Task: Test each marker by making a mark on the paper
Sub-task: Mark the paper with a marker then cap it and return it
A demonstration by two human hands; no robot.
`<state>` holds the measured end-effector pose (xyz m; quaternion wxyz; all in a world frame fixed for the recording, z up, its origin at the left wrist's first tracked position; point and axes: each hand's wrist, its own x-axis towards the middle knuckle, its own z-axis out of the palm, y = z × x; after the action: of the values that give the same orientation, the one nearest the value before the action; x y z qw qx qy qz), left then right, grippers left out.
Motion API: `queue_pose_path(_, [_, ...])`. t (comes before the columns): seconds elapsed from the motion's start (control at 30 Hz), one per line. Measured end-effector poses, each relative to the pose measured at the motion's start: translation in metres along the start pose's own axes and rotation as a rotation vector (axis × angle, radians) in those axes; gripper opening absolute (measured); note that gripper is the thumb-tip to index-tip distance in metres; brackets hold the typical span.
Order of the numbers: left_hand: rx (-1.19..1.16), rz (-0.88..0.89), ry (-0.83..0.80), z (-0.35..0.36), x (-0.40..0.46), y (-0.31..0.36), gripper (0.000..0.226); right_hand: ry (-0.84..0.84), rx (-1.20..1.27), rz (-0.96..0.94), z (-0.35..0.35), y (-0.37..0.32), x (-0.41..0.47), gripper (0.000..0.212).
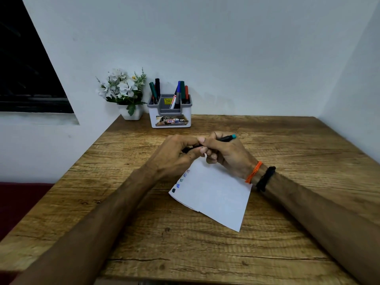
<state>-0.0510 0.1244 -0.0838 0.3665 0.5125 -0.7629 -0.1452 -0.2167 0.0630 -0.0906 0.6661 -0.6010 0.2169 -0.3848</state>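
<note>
We see both hands meeting over the far edge of the paper (213, 194), which lies flat on the wooden tabletop (287, 233) with small colour marks along its left edge. The right hand (224, 155) grips a black marker (225, 138) with a teal end pointing right; the left hand (178, 155) pinches its other end. Behind, a white holder (170, 116) keeps more markers (178, 93), just beside a flower pot (131, 114).
</note>
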Motion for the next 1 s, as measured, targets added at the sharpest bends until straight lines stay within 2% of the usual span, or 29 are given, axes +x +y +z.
queue_pose_path(0.27, [0.016,-0.057,-0.030,-0.002,0.001,-0.007,0.032,0.064,-0.082,-0.029,-0.004,-0.001,-0.003,0.025])
queue_pose_path(0.4, [0.027,-0.269,-0.120,-0.013,0.000,-0.005,0.066,0.144,-0.101,-0.009,-0.009,0.000,-0.002,0.015])
queue_pose_path(0.47, [0.017,-0.347,-0.193,-0.020,-0.001,-0.009,0.064,0.160,-0.088,0.019,-0.012,-0.002,-0.003,0.011])
queue_pose_path(0.57, [0.004,-0.376,-0.286,-0.028,-0.002,-0.013,0.065,0.099,-0.061,0.084,-0.014,-0.005,-0.007,0.027])
queue_pose_path(0.67, [0.015,-0.395,-0.348,-0.031,-0.002,-0.013,0.070,0.071,-0.075,0.095,-0.010,-0.006,-0.011,0.026])
queue_pose_path(0.83, [0.050,-0.429,-0.374,-0.029,-0.002,-0.011,0.068,0.082,-0.268,0.016,-0.006,0.000,-0.014,0.018])
queue_pose_path(0.93, [0.074,-0.414,-0.368,-0.029,-0.002,-0.011,0.068,0.069,-0.287,0.023,-0.002,0.001,-0.014,0.009])
queue_pose_path(1.0, [0.082,-0.402,-0.366,-0.029,-0.002,-0.012,0.069,0.042,-0.270,0.051,0.000,0.002,-0.013,0.014])
